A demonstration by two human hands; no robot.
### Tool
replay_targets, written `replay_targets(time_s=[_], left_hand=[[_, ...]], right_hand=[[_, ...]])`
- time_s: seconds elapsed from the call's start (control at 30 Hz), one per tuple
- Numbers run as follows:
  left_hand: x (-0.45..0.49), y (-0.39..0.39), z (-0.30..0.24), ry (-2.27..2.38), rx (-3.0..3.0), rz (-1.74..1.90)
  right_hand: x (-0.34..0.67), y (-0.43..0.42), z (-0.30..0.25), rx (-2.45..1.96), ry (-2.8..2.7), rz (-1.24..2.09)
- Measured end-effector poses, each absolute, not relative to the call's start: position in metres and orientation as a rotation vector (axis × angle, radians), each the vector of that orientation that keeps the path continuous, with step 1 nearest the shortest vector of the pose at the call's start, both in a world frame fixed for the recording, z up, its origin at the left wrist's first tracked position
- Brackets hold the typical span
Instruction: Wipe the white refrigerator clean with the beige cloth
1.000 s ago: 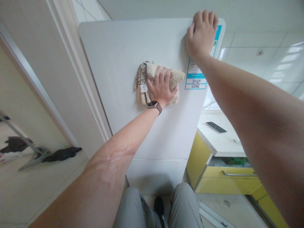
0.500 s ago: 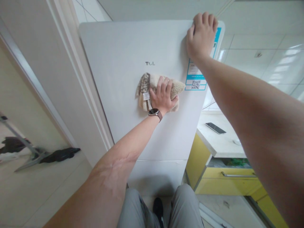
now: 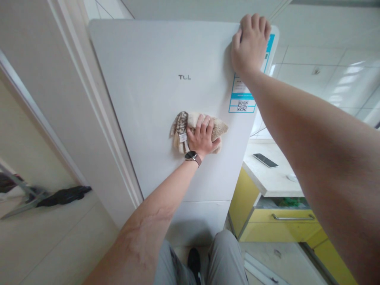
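Observation:
My left hand (image 3: pixel 202 136), with a watch on its wrist, presses a beige and brown patterned towel (image 3: pixel 221 128) against the front of a white refrigerator door (image 3: pixel 142 87). The towel is bunched, and a small white tag shows on its left part. Its fingers lie spread over the cloth below the TCL lettering (image 3: pixel 184 77). Up at the door's top right corner, my right hand (image 3: pixel 251 43) is curled over the upper edge; its fingertips are hidden behind it. A blue and white label (image 3: pixel 242 95) with a QR code is partly covered by that hand and forearm.
A phone (image 3: pixel 265 160) lies on the white counter (image 3: pixel 255 174) at the right, above yellow drawers (image 3: pixel 285 229). A door frame (image 3: pixel 86 99) stands close on the left. Beyond it, a dustpan-like tool (image 3: pixel 26 198) and black plastic (image 3: pixel 65 196) lie on the floor.
My left hand has slid the towel downward on the door, farther from the lettering. My right hand keeps its place at the top corner. The view has shifted slightly.

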State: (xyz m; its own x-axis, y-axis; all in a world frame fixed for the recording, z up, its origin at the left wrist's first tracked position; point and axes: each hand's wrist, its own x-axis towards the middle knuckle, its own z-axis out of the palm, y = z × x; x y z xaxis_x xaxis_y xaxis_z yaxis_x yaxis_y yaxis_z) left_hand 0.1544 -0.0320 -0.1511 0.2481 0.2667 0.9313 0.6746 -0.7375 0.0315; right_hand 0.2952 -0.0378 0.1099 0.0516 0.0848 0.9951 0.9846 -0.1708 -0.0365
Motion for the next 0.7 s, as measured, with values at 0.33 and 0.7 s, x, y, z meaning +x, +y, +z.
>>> replay_targets(time_s=[0.33, 0.7], left_hand=[[0.159, -0.024, -0.227, -0.825, -2.175, -1.466], [0.153, -0.026, -0.285, -0.825, -2.329, -1.349]], right_hand=[[0.293, -0.043, 0.111, -1.45, -1.209, -1.207], [0.29, -0.05, 0.109, -1.417, -1.235, -1.154]])
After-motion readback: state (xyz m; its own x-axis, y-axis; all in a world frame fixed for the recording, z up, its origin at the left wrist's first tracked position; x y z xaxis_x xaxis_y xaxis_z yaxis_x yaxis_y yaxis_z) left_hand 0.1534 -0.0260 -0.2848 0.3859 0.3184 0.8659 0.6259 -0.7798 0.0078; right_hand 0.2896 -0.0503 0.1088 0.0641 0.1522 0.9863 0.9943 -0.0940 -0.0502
